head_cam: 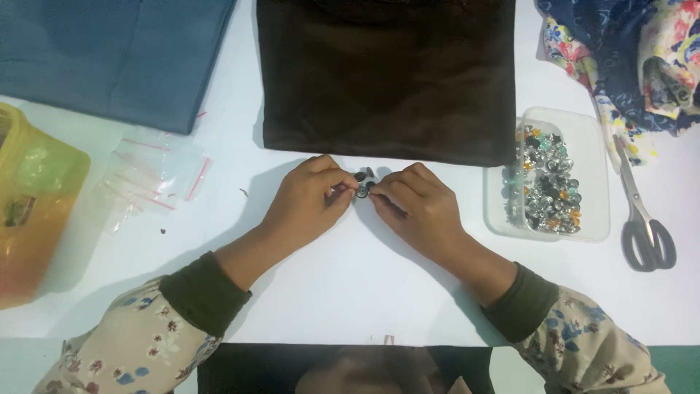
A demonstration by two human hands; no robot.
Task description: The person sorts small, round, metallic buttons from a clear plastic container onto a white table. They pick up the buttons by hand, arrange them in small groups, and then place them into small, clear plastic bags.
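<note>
Both hands met at the middle of the white table [350, 292], just below the edge of the dark brown cloth [386, 80]. The left hand [306, 201] was pinched narrow, thumb and forefinger closed on a small dark round stud [359, 177]; the right hand [415, 204] was pinched the same way on a second dark stud [370, 187], the two pieces touching between the fingertips. Whether they were already mated, the view was too small to tell.

Off to the right sat a clear plastic tray [592, 175] full of shiny studs in silver, black and orange, with grey scissors [645, 219] just beyond it and a floral fabric [642, 58] bunched in the corner. To the left lay small clear zip bags [153, 175], a yellow container [33, 204] and a folded blue cloth [117, 58].

The risk here looked plain: such tiny, slick pieces could have slipped from a fingertip pinch and rolled away across the smooth table. A skewed push could have jammed the halves crooked. The right sleeve also sat near the tray, so a careless elbow could have tipped it.
</note>
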